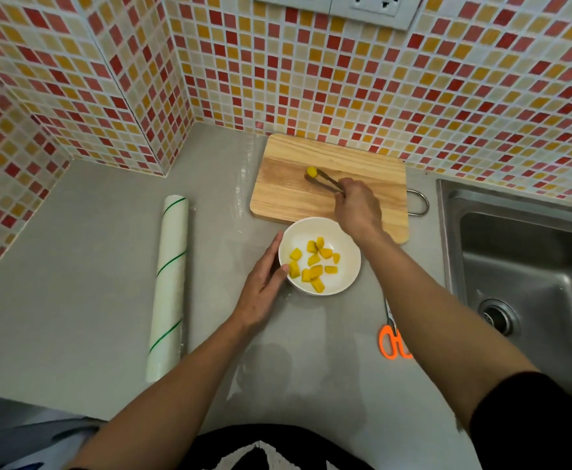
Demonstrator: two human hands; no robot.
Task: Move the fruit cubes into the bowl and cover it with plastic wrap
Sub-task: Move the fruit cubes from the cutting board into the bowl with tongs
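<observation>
My right hand [357,206] pinched tongs [323,180] around the last fruit cube [311,171] on the board [288,198] behind the bowl [349,276]; my left hand [264,290] lay flat against its rim. Next I judged: lift it across, then wrap.

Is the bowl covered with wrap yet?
No, uncovered: the bowl shows bare fruit cubes, and the plastic wrap lies rolled beside it.

Bowl [345,281]: white, upright, beside cutting board, holding yellow fruit cubes [313,264]
Last cube [311,171]: on the board
Plastic wrap roll [169,283]: lying left of bowl
</observation>
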